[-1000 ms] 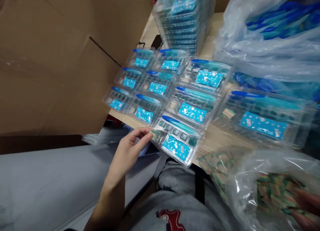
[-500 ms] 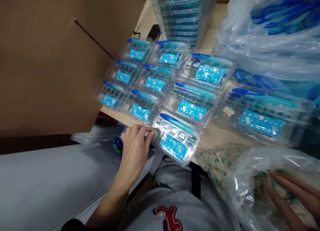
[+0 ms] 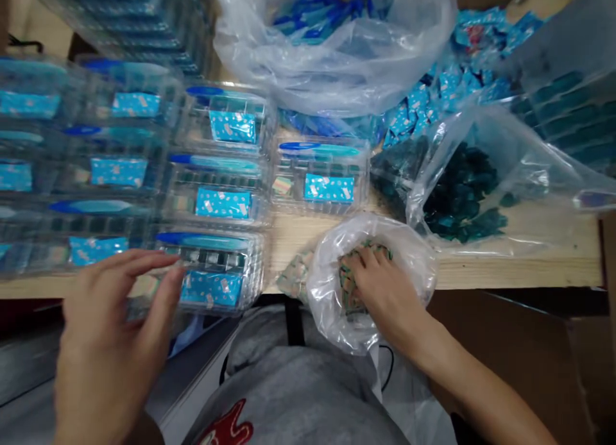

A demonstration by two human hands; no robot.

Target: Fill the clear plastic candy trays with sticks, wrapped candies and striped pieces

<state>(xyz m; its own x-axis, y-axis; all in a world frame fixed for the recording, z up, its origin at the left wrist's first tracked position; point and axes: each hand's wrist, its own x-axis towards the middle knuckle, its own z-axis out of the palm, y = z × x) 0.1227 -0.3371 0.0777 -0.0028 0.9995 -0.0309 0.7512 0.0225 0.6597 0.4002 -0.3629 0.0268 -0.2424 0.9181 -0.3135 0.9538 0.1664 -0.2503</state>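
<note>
My left hand (image 3: 113, 336) is at the front clear plastic tray (image 3: 253, 265), thumb and forefinger curved with their tips close together; I make out nothing held between them. Behind the fingers, a pale pink-green piece shows blurred. The tray holds a blue-turquoise pen (image 3: 206, 241), small dark squares and a blue patterned packet (image 3: 212, 288). My right hand (image 3: 385, 291) reaches into a clear plastic bag (image 3: 332, 333) of small pink-and-green pieces (image 3: 347, 291). Its fingers are apart, their tips buried among the pieces.
Several filled trays (image 3: 219, 204) lie in rows to the left, and one tray (image 3: 320, 188) lies further right. Behind stand stacked trays (image 3: 144, 28) and a bag of blue pens (image 3: 317, 15). To the right are a bag of dark teal pieces (image 3: 462, 188) and loose blue packets (image 3: 447, 86).
The view has swung right, bringing the bags into sight. My left hand has loosened from the small piece it pinched at the front tray. My right hand is still in the bag.
</note>
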